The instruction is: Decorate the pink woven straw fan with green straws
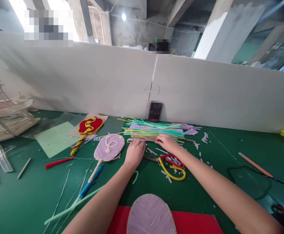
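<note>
A pile of thin pastel sticks (pixel 154 128), in green, lilac, yellow and pink, lies by the back panel. At its near edge, my left hand (pixel 135 152) has its fingers curled on one end of a lilac stick (pixel 150 140). My right hand (pixel 167 143) closes on the same stick a little further right; its fingertips are partly hidden. Scissors with red and yellow handles (pixel 172 175) lie below my right hand among short lilac cut pieces. Close to me, an oval lilac-covered fan panel (pixel 151 214) rests on a red sheet (pixel 195 222).
Left of my hands lie a lilac fan (pixel 109 148) with a blue tassel, and a red and yellow fan (pixel 91 125) with a red tassel. A long green stick (pixel 66 208) crosses near my left forearm. A black cable (pixel 254 169) is at right. White panels (pixel 95 84) stand behind.
</note>
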Demonstrator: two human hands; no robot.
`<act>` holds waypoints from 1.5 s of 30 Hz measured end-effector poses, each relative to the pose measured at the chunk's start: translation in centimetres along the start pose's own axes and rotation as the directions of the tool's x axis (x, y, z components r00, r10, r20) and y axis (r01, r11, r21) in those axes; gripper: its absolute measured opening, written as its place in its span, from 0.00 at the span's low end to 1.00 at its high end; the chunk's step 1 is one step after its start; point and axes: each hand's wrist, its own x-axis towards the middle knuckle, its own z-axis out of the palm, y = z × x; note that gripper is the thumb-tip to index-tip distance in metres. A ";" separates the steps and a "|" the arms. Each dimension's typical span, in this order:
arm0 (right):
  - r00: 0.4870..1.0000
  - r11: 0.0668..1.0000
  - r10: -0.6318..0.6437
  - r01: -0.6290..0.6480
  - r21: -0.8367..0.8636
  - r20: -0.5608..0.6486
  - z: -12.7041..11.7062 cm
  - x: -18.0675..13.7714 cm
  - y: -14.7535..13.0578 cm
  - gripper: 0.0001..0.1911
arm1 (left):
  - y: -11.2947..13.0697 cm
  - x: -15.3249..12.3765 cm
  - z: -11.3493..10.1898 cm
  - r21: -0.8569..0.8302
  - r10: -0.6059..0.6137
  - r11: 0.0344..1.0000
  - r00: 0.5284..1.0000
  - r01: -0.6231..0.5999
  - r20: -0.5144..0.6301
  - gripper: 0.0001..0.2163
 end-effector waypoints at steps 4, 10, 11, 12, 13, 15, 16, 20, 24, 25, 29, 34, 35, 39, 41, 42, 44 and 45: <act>0.974 0.998 0.034 -0.020 0.064 -0.224 -2.6 -1.8 -1.9 0.09 | 0.3 0.1 -0.8 -0.058 -0.033 0.998 0.997 0.029 -0.076 0.13; 0.795 0.787 0.434 -0.106 0.608 -0.423 -7.1 -4.9 -6.8 0.12 | 1.9 1.0 -3.6 -0.402 -0.137 0.913 0.982 0.074 -0.128 0.13; 0.759 0.728 0.489 -0.083 0.680 -0.430 -7.4 -5.4 -7.4 0.12 | 2.3 1.1 -3.9 -0.502 -0.205 0.855 0.974 0.130 -0.097 0.13; 0.729 0.673 0.534 -0.061 0.737 -0.429 -7.5 -6.0 -8.0 0.12 | 2.8 1.1 -4.1 -0.600 -0.276 0.776 0.960 0.195 -0.046 0.14; 0.700 0.622 0.577 -0.042 0.782 -0.421 -7.4 -6.5 -8.5 0.12 | 3.3 1.0 -4.3 -0.691 -0.330 0.674 0.943 0.261 0.034 0.16; 0.651 0.515 0.659 -0.026 0.857 -0.377 -6.9 -7.6 -9.5 0.12 | 4.2 0.3 -4.5 -0.826 -0.365 0.414 0.901 0.383 0.235 0.19; 0.619 0.452 0.706 -0.021 0.892 -0.343 -6.4 -8.1 -10.0 0.13 | 4.6 -0.3 -4.7 -0.857 -0.339 0.295 0.884 0.424 0.321 0.19; 0.539 0.240 0.822 -0.038 0.970 -0.182 -4.9 -10.5 -12.5 0.14 | 5.6 -3.3 -6.0 -0.888 -0.300 0.072 0.859 0.455 0.415 0.11; 0.479 0.075 0.876 -0.023 0.997 -0.055 -4.7 -13.1 -15.4 0.16 | 6.5 -6.9 -8.3 -0.899 -0.348 -0.006 0.843 0.437 0.412 0.09; 0.477 0.047 0.878 -0.011 0.999 -0.036 -4.9 -13.7 -16.1 0.17 | 6.8 -7.8 -8.9 -0.902 -0.346 -0.008 0.845 0.432 0.407 0.09; 0.496 0.098 0.863 0.021 0.995 -0.096 -5.3 -15.7 -18.2 0.17 | 7.5 -11.0 -11.1 -0.915 -0.289 0.062 0.885 0.398 0.366 0.10; 0.490 0.296 0.834 -0.008 0.955 -0.254 -2.9 -16.6 -18.2 0.18 | 6.8 -14.3 -11.3 -0.827 -0.183 0.464 0.948 0.317 0.260 0.08; 0.479 0.282 0.848 -0.043 0.959 -0.228 -2.2 -16.7 -17.9 0.18 | 6.6 -14.9 -11.0 -0.772 -0.186 0.565 0.957 0.290 0.224 0.07; 0.509 0.341 0.825 -0.104 0.934 -0.245 -0.5 -17.2 -16.8 0.18 | 6.1 -16.4 -10.3 -0.599 -0.014 0.793 0.985 0.116 0.172 0.06; 0.575 0.400 0.780 -0.152 0.904 -0.248 -0.4 -17.4 -16.6 0.18 | 6.1 -16.7 -10.2 -0.599 0.086 0.800 0.979 0.043 0.185 0.07; 0.612 0.431 0.751 -0.170 0.886 -0.248 -0.4 -17.5 -16.6 0.18 | 6.1 -16.7 -10.1 -0.596 0.105 0.802 0.977 0.027 0.186 0.06; 0.691 0.516 0.673 -0.181 0.837 -0.265 -0.5 -17.5 -16.7 0.16 | 6.0 -16.6 -10.0 -0.604 0.111 0.796 0.972 0.039 0.209 0.06; 0.728 0.570 0.623 -0.173 0.803 -0.286 -0.5 -17.5 -16.9 0.14 | 6.0 -16.5 -9.9 -0.615 0.098 0.786 0.969 0.064 0.227 0.06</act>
